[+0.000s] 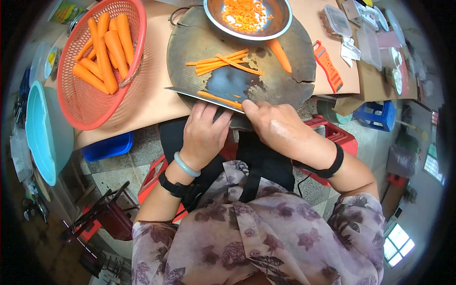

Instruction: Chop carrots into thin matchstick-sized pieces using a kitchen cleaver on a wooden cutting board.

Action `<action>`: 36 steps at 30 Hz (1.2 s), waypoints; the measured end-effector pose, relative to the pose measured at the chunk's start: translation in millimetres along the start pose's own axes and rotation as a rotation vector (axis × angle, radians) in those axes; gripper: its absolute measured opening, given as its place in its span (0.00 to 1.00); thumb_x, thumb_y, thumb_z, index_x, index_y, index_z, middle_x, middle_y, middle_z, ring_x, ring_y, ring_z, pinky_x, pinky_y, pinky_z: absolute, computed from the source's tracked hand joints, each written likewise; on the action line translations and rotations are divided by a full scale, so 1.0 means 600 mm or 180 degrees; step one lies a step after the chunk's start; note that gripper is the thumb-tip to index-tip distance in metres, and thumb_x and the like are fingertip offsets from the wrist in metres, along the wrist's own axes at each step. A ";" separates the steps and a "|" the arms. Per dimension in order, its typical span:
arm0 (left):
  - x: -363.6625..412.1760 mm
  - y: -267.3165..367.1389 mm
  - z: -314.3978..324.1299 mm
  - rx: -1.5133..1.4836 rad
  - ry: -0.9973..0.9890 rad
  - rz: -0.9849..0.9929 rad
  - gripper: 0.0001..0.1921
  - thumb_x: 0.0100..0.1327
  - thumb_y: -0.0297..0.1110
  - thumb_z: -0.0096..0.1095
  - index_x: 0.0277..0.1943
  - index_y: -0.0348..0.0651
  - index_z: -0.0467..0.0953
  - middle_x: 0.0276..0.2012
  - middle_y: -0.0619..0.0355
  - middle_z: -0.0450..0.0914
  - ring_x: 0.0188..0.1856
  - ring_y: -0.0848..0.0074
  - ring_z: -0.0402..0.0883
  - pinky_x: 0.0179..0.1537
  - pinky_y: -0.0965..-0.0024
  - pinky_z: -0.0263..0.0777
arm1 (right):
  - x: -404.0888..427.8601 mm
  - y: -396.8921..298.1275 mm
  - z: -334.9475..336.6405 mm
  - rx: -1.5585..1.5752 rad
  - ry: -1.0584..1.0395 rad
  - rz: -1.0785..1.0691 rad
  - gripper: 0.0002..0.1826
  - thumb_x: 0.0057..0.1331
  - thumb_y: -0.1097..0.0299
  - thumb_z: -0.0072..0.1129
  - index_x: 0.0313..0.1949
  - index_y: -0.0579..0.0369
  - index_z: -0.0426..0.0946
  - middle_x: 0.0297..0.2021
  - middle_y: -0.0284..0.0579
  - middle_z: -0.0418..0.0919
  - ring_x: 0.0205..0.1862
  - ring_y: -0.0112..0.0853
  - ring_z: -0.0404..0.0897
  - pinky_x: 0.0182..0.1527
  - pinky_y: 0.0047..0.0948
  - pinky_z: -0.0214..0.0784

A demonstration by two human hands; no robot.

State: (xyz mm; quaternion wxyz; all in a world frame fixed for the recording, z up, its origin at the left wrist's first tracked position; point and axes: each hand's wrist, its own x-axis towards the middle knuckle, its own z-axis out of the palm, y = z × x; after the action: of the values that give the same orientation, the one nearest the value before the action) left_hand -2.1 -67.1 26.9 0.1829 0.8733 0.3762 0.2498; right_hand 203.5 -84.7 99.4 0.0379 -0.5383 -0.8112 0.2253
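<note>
My right hand (pixel 274 123) grips a knife (pixel 188 93) at the near edge of a round wooden chopping board (pixel 185 39). Its blade stands on edge, slanting across the wood. My left hand (pixel 206 131) is just on the near side of the blade, fingertips hidden behind it, so I cannot tell whether they press on anything. Freshly cut carrot strips (pixel 219 99) lie along the blade's far side. Farther up the board is a small pile of carrot sticks (pixel 221 65). A peeled carrot (pixel 279 56) lies beside a steel bowl (pixel 245 35) of diced carrot (pixel 245 16).
To the left, a red plastic basket (pixel 64 78) holds several peeled carrots (pixel 110 53). Beyond it stands a light-blue basin (pixel 57 131). An orange grater or peeler (pixel 327 66) and a lidded plastic box (pixel 336 21) lie right of the board. Red stools (pixel 343 137) are below.
</note>
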 end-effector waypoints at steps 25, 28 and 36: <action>-0.009 -0.001 0.005 -0.0009 0.0182 0.0085 0.23 0.51 0.26 0.69 0.53 0.42 0.82 0.54 0.47 0.76 0.60 0.51 0.73 0.64 0.51 0.68 | -0.021 -0.004 -0.002 -0.0144 0.0008 0.0180 0.05 0.64 0.75 0.51 0.39 0.59 0.68 0.24 0.56 0.80 0.28 0.54 0.83 0.28 0.48 0.76; -0.004 -0.002 0.003 -0.0039 0.0211 0.0096 0.22 0.51 0.26 0.69 0.53 0.42 0.82 0.53 0.47 0.76 0.59 0.51 0.73 0.64 0.51 0.68 | -0.001 -0.011 0.014 -0.0070 0.0191 0.0149 0.07 0.64 0.75 0.52 0.41 0.61 0.68 0.26 0.59 0.80 0.29 0.55 0.83 0.29 0.50 0.76; -0.006 -0.002 0.001 0.0015 0.0263 0.0245 0.19 0.53 0.24 0.69 0.50 0.40 0.83 0.50 0.45 0.77 0.54 0.51 0.76 0.57 0.55 0.73 | -0.001 0.038 0.018 0.0520 0.0426 0.0143 0.13 0.68 0.71 0.59 0.48 0.61 0.68 0.25 0.61 0.78 0.31 0.61 0.78 0.31 0.54 0.69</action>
State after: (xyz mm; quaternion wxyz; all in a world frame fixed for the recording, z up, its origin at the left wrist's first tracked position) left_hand -4.9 -69.1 24.8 0.1554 0.8764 0.3502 0.2917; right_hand 219.7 -81.4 80.6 0.1307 -0.5654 -0.7735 0.2549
